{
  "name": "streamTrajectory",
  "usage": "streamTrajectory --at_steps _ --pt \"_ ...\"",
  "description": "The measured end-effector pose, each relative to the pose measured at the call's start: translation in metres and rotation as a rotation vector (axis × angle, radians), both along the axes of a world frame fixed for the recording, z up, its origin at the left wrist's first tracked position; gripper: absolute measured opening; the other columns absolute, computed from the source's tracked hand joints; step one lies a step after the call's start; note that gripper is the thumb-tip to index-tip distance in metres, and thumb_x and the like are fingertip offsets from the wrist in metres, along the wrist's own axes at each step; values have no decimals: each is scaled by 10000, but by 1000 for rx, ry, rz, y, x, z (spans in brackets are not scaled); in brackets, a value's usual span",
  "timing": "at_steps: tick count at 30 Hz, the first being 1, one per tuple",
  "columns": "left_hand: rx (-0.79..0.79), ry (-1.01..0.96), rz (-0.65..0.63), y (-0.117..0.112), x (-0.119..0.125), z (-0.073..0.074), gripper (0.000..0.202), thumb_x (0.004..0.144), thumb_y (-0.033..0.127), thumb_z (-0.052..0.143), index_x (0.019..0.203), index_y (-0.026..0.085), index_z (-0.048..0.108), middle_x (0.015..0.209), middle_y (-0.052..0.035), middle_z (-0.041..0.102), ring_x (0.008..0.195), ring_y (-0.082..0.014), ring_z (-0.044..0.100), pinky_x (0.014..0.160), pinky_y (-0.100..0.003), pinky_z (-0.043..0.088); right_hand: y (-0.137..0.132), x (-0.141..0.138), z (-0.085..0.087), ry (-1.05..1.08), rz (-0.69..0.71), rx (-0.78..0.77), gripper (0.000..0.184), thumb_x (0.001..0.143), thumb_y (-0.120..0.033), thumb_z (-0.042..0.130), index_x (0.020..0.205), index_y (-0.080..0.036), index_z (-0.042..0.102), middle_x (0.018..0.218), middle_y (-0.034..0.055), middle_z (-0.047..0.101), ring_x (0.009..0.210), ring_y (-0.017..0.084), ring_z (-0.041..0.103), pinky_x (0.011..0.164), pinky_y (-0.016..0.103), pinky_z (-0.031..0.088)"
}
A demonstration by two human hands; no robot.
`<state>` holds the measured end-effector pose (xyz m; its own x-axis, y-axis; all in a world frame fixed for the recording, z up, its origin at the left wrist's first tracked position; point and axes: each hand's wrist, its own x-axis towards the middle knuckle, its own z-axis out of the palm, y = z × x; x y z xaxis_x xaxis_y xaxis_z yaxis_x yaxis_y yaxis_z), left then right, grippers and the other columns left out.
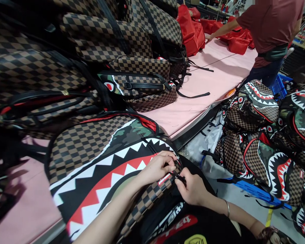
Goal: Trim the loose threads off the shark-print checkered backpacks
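Observation:
A checkered backpack (83, 144) with a camouflage patch and a printed shark mouth lies in front of me, tilted against my body. My left hand (159, 166) is closed, pinching the backpack's edge beside a small red label (164, 179). Close by on the right, my right hand (193, 188) is closed too, with thumb and forefinger on a small black piece (178, 177) at the same edge. Whether that piece is a zipper pull or a strap end is hidden by my fingers. The backpack's red-lined opening (147, 122) shows along its far side.
Checkered backpacks (112, 37) are piled at left on the pink table (205, 78). Red bags (191, 32) lie farther back, where a person in a maroon shirt (269, 27) reaches over. More shark-mouth backpacks (261, 159) are heaped at right by a blue crate edge (259, 192).

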<state>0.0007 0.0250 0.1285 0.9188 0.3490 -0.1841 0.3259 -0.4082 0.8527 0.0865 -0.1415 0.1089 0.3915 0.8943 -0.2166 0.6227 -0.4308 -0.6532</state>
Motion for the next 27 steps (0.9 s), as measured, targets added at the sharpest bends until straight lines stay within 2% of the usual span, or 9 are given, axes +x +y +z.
streamTrajectory --at_steps 5,7,9,11,13,15,19,23,27 --pt "-38 -25 133 1 1 -5 227 733 386 545 610 203 600 934 -62 661 903 -221 589 819 -336 457 -1 6 -4 263 -84 92 108 825 -293 476 778 -203 512 547 -49 464 490 89 417 501 212 257" --pt "-42 -24 244 6 -2 -6 301 776 450 498 645 192 582 852 -60 663 795 -208 606 747 -328 479 -4 7 -10 487 -166 134 165 816 -348 491 742 -201 485 499 -71 401 443 72 356 460 195 247" --pt "-34 -26 352 12 -10 -4 367 798 504 455 644 188 559 802 -61 655 749 -208 607 718 -329 485 -9 7 -17 816 -225 150 259 808 -458 493 762 -206 462 441 -103 322 373 59 264 403 187 209" --pt "34 -45 433 17 -24 0 361 782 525 468 700 192 580 935 -79 646 905 -241 596 802 -348 472 -14 7 -22 1143 -226 149 354 788 -555 493 805 -203 455 410 -125 274 334 51 184 363 187 166" --pt "122 -58 486 17 -42 4 346 742 525 517 841 206 608 1160 -89 573 1116 -275 502 919 -377 420 -19 7 -25 1337 -172 144 409 779 -590 502 839 -187 468 406 -122 301 328 49 173 353 193 144" --pt "140 -20 499 9 -61 4 362 741 531 514 896 219 612 1215 -87 542 1162 -285 465 959 -404 388 -21 7 -25 1397 -97 136 416 789 -576 513 850 -164 494 411 -103 347 341 50 201 369 203 140" --pt "123 149 543 -23 -88 -2 438 816 559 372 687 225 625 1020 -81 616 1022 -293 520 914 -449 388 -19 5 -22 1470 33 85 410 791 -556 527 824 -148 516 435 -75 389 386 50 243 425 214 158" --pt "218 227 607 -53 -87 -5 448 809 555 392 620 220 621 1025 -85 603 988 -301 488 883 -467 378 -15 4 -19 1599 148 -95 422 763 -572 547 810 -155 496 489 -47 435 417 56 253 449 218 146" --pt "240 272 625 -65 -74 -4 372 810 487 429 635 225 627 1056 -70 602 963 -300 470 844 -467 374 -15 3 -18 1657 145 -247 410 749 -548 570 816 -149 505 516 -46 417 427 60 225 453 220 180"
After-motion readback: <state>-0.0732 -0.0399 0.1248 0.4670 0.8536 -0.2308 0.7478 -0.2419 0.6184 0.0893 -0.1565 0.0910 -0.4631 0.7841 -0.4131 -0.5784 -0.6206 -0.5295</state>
